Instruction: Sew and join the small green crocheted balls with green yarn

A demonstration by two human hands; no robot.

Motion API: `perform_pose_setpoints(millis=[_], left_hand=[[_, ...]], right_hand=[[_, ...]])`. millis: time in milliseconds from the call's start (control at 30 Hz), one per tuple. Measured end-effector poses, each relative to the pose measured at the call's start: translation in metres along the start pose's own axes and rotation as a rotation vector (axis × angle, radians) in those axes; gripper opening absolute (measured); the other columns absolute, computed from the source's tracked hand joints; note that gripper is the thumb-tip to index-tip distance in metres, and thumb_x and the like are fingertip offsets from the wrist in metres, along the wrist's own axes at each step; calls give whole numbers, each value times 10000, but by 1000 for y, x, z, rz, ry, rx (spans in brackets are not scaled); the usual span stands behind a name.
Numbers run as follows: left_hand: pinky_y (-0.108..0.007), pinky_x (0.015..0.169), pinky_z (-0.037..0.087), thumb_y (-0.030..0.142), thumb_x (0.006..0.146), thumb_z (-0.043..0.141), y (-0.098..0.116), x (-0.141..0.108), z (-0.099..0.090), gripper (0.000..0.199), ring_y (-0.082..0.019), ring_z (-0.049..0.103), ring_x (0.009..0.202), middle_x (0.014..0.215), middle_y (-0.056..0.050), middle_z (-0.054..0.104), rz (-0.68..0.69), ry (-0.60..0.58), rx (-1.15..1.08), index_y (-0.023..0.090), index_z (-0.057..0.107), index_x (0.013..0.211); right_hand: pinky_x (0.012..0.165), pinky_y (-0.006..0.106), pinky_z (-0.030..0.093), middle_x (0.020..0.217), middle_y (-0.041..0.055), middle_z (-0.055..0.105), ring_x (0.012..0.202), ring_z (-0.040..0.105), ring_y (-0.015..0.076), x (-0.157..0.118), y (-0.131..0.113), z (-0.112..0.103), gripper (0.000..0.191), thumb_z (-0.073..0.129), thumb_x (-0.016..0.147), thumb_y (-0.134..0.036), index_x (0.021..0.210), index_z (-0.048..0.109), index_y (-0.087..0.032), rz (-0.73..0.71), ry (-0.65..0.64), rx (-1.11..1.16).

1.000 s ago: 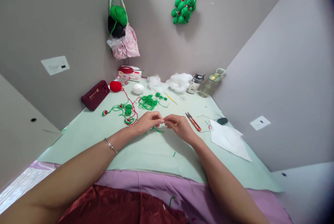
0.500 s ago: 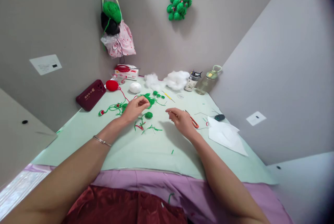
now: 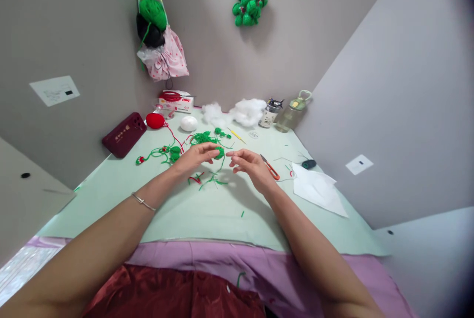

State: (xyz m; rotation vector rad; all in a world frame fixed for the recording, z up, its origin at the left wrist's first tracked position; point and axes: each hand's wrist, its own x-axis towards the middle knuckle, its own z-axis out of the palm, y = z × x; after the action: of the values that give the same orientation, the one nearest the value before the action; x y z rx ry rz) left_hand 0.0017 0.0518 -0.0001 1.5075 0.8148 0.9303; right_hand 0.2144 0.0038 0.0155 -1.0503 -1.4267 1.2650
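Over the desk [image 3: 177, 217], I have the left hand's [image 3: 196, 157] grip pinching the small green yarn piece [image 3: 220, 152], presumably steadying it for the right hand [image 3: 252, 164] just beside, whose grip I cannot tell.

The left forearm [image 3: 122, 219] and right forearm [image 3: 299, 239] cross the near edge of the counter [image 3: 192, 219], slanting inward. The left hand [image 3: 200, 156] curls its fingers toward the thumb; the right hand [image 3: 252, 166] faces it, just apart, fingers loosely bent.
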Motion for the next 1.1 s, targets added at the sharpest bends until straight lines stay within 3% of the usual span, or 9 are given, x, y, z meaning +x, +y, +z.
perform_pose_setpoints(millis=[133, 333, 567, 733, 867, 1100], left_hand=[[-253, 721, 479, 464, 827, 735, 5, -4, 7, 364, -169, 647, 906, 1098, -95, 726, -27, -55, -346, 176, 722, 1049], [-194, 638, 466, 337, 839, 762, 4, -3, 3, 288, -121, 641, 861, 1196, -91, 708, -13, -11, -474, 178, 707, 1072], [-242, 795, 542, 231, 847, 746, 7, -3, 5, 182, -127, 684, 854, 1090, -81, 732, -46, 2, -574, 141, 676, 990], [-250, 780, 572, 167, 862, 700, 1, 3, -4, 48, -125, 696, 755, 815, -26, 711, -115, 185, -699, 143, 660, 854], [-222, 706, 580, 191, 910, 658, -4, 8, -12, 99, -96, 654, 646, 708, -12, 677, -182, 301, -810, 149, 656, 821], [-240, 777, 590, 188, 939, 620, 1, 7, -11, 122, -108, 681, 689, 720, -28, 686, -199, 312, -830, 140, 640, 829]], right_hand=[[681, 233, 539, 938, 37, 707, 788, 645, 120, -2, -3, 5, 257, 794, 763, -406, 769, 655, -191, 69, -116, 137], [695, 235, 563, 1221, 72, 684, 804, 666, 112, -1, -2, 3, 226, 794, 784, -371, 813, 670, -184, 131, -189, 244], [675, 241, 532, 841, 19, 693, 704, 638, 106, 3, 5, 9, 262, 826, 749, -378, 791, 676, -168, 145, -220, 273], [654, 220, 483, 779, -1, 650, 637, 566, 75, 5, 1, -3, 261, 828, 741, -355, 780, 655, -163, 110, -104, 335], [600, 202, 449, 776, -13, 601, 609, 499, 65, 6, -5, -20, 258, 835, 721, -330, 777, 632, -181, 74, 4, 396], [560, 224, 415, 781, -11, 563, 601, 448, 84, 7, -10, -33, 289, 822, 696, -362, 804, 598, -214, 15, 118, 373]])
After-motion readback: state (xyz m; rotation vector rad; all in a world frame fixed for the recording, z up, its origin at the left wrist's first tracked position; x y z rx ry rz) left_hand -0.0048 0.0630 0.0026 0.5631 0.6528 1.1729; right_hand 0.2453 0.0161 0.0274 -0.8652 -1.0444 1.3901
